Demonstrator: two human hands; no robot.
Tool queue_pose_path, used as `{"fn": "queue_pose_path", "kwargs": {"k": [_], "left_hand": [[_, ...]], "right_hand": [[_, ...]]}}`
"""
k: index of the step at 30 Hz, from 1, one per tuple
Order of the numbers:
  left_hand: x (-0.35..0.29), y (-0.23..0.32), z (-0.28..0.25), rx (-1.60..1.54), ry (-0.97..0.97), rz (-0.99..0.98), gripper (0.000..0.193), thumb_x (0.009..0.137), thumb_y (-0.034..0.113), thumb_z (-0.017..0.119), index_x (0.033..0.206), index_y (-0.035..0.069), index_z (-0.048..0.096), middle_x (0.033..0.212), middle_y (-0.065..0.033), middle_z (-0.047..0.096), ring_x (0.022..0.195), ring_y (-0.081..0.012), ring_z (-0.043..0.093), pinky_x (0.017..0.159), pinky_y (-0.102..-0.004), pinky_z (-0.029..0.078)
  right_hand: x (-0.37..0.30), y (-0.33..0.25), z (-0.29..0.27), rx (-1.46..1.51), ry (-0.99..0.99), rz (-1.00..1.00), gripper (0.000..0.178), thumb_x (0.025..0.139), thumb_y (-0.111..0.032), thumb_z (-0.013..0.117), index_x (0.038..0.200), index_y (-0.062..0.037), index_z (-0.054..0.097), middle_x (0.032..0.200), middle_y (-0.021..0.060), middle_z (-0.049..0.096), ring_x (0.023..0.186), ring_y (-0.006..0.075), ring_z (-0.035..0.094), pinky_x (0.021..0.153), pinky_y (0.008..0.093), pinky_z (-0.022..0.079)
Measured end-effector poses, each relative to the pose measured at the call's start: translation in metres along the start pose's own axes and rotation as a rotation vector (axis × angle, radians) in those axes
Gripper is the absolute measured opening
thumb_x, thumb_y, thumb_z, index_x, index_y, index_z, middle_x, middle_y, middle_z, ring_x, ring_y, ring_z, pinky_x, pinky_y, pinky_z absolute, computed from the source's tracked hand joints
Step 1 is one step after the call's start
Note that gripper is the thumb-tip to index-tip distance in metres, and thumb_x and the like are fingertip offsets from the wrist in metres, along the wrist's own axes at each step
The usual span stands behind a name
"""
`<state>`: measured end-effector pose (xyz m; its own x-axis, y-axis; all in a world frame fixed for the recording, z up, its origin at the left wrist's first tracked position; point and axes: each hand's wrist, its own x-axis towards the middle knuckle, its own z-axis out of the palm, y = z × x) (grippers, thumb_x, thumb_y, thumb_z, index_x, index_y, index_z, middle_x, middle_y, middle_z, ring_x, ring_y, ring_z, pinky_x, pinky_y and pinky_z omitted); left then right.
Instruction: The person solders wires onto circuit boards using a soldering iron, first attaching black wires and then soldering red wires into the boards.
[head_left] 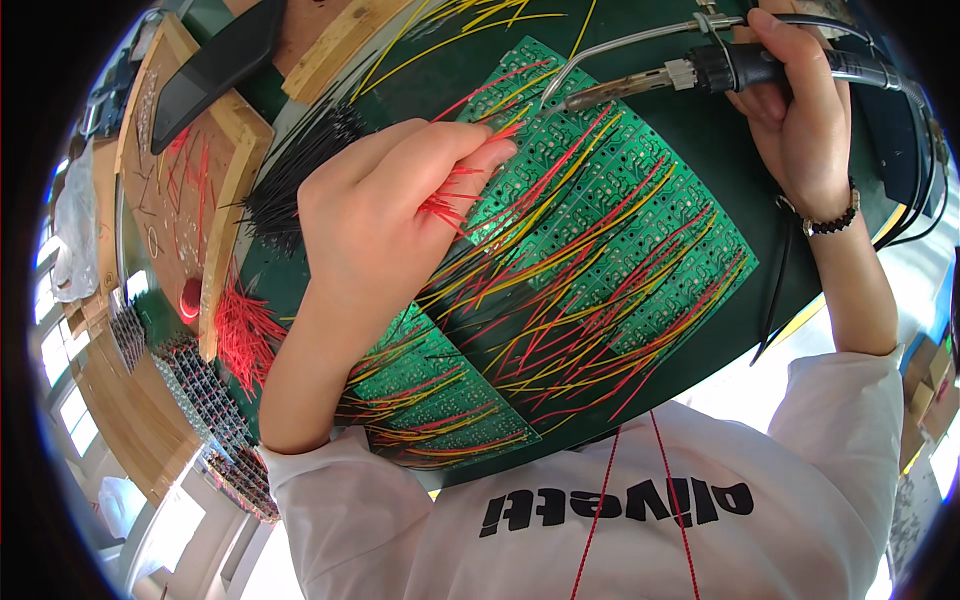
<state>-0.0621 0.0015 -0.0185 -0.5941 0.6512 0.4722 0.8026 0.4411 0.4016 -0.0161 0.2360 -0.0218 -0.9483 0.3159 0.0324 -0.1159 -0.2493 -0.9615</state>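
My left hand (385, 200) is closed around a bunch of short red wires (447, 207). Its pinched thumb and forefinger hold a red wire end over the upper left part of a large green circuit board panel (690, 235). From the right, my right hand (800, 110) grips the black handle of a soldering iron (715, 70). A curved metal solder feed tube (610, 45) is fixed to the iron, and its end meets the board near the iron's tip, close to my left fingertips. Rows of red, yellow and black wires stick out from the panel.
A second wired green board (430, 400) lies nearer me at the left. Black wires (305, 170) are bundled behind my left wrist, with a red wire pile (245, 335) beside a wooden tray (225, 200). A dark flat device (215, 70) rests there. Yellow wires (450, 40) lie at the back.
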Motion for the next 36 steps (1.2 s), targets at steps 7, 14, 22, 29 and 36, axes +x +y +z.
{"fn": "queue_pose_path", "kwargs": {"k": [7, 14, 22, 29, 36], "left_hand": [[0.001, 0.0, -0.004, 0.057, -0.053, 0.057, 0.016, 0.065, 0.008, 0.072, 0.078, 0.003, 0.063, 0.061, -0.0066, 0.057, 0.051, -0.0139, 0.052, 0.045, -0.0215, 0.04], [0.0, 0.003, -0.005, 0.206, -0.041, 0.187, 0.026, 0.059, 0.01, 0.074, 0.084, 0.006, 0.066, 0.054, -0.0039, 0.045, 0.046, -0.0149, 0.045, 0.042, -0.0243, 0.038], [-0.004, 0.005, -0.004, 0.27, -0.041, 0.218, 0.027, 0.059, 0.008, 0.074, 0.084, 0.005, 0.066, 0.056, -0.0039, 0.044, 0.047, -0.0152, 0.046, 0.043, -0.025, 0.039], [-0.002, 0.004, -0.003, 0.238, -0.017, 0.236, 0.027, 0.059, 0.007, 0.074, 0.084, 0.005, 0.066, 0.056, -0.004, 0.043, 0.047, -0.0154, 0.046, 0.043, -0.0251, 0.039], [-0.003, 0.004, -0.003, 0.239, -0.045, 0.218, 0.026, 0.059, 0.008, 0.074, 0.084, 0.006, 0.066, 0.055, -0.0036, 0.043, 0.047, -0.015, 0.046, 0.043, -0.0249, 0.038]], "right_hand": [[-0.001, -0.004, 0.013, -0.06, 0.139, -0.038, 0.009, 0.078, -0.012, 0.045, 0.073, -0.0048, 0.048, 0.052, -0.0003, 0.043, 0.039, 0.0084, 0.035, 0.039, 0.0202, 0.026], [0.002, 0.001, -0.003, 0.04, 0.123, 0.061, 0.016, 0.078, -0.013, 0.045, 0.065, -0.0051, 0.049, 0.047, -0.0007, 0.041, 0.038, 0.0089, 0.034, 0.039, 0.0206, 0.025], [0.002, -0.019, 0.015, -0.027, 0.122, 0.176, 0.012, 0.078, -0.012, 0.047, 0.07, -0.004, 0.05, 0.052, 0.0007, 0.043, 0.039, 0.0094, 0.034, 0.039, 0.0204, 0.026], [-0.002, 0.012, -0.007, -0.47, 0.109, -0.314, 0.011, 0.078, -0.013, 0.048, 0.073, -0.0036, 0.05, 0.051, 0.0011, 0.041, 0.04, 0.0091, 0.035, 0.04, 0.0205, 0.027], [0.002, -0.002, -0.002, 0.023, 0.12, 0.144, 0.013, 0.079, -0.014, 0.047, 0.073, -0.0037, 0.049, 0.051, 0.0005, 0.042, 0.041, 0.0086, 0.035, 0.04, 0.0203, 0.026]]}}
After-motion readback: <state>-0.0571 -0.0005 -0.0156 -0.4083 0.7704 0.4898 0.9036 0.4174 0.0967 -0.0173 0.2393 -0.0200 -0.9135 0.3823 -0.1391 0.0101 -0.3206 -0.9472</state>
